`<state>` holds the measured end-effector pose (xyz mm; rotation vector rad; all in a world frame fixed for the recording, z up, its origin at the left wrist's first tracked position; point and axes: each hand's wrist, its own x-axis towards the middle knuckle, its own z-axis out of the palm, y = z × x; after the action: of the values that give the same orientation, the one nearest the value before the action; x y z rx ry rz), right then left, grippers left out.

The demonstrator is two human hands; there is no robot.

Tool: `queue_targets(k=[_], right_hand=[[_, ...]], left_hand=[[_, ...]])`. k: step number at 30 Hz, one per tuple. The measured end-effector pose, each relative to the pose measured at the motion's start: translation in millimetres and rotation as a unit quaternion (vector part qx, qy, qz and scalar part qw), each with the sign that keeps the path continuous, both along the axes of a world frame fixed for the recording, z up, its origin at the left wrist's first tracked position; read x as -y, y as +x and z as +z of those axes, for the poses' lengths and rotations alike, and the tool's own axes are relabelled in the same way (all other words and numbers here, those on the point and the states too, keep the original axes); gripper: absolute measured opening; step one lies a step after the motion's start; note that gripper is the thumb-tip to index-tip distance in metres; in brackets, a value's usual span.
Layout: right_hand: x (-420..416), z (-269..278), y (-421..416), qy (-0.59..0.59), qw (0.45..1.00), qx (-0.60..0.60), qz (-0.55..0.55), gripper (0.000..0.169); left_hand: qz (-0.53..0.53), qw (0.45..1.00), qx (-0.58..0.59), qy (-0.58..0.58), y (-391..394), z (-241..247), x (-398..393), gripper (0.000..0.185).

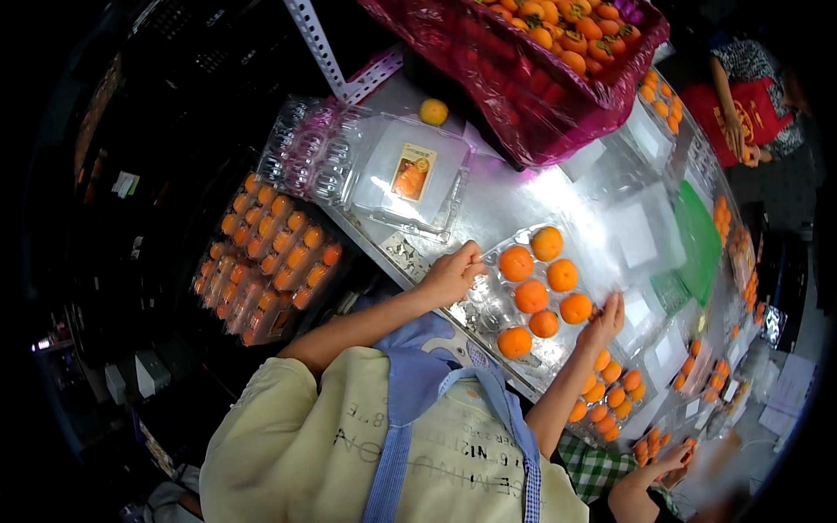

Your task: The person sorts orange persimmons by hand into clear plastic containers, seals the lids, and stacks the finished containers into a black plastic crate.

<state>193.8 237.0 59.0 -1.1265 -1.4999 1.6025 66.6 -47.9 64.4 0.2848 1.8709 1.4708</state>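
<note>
A clear plastic fruit tray [492,316] lies before me on a metal table, with moulded cups and several orange persimmons [531,297] in it. Some cups along its left side hold no fruit. My left hand [456,271] pinches the tray's left rim between thumb and fingers. At the tray's right edge is my right hand [604,320], its thumb close beside a persimmon [575,308]; whether it grips the rim or only rests there I cannot tell.
Up and left lie a labelled clear clamshell [409,173], stacked trays [314,150] and a loose persimmon [433,112]. A red-lined crate [523,111] of persimmons stands behind. Filled packs [268,258] sit left below the table edge, a filled tray [608,395] right. Two co-workers [739,118] are nearby.
</note>
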Motion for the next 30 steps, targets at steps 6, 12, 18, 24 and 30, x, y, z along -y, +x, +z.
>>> queue_targets(k=[6, 12, 18, 24, 30], right_hand=[[10.1, 64.5, -5.0, 0.032, 0.99, -0.135, -0.019, 0.027], [52.3, 107.9, -43.2, 0.051, 0.98, -0.16, 0.107, 0.028], [121.4, 110.1, -110.9, 0.033, 0.941, -0.141, 0.306, 0.031], [177.7, 67.5, -186.3, -0.024, 0.896, -0.1, 0.431, 0.032], [204.2, 18.6, -250.1, -0.02, 0.872, -0.064, 0.484, 0.036]], left_hand=[[0.046, 0.993, -0.067, 0.083, -9.8, 49.5, 1.4, 0.008], [0.156, 0.978, -0.031, 0.133, -18.3, 89.0, 55.4, 0.007], [0.281, 0.951, -0.066, 0.112, -15.7, 76.7, 144.2, 0.004], [0.377, 0.92, -0.07, 0.084, -16.7, 46.6, 207.2, 0.004], [0.404, 0.911, -0.073, 0.031, -55.8, 13.6, 229.7, 0.004]])
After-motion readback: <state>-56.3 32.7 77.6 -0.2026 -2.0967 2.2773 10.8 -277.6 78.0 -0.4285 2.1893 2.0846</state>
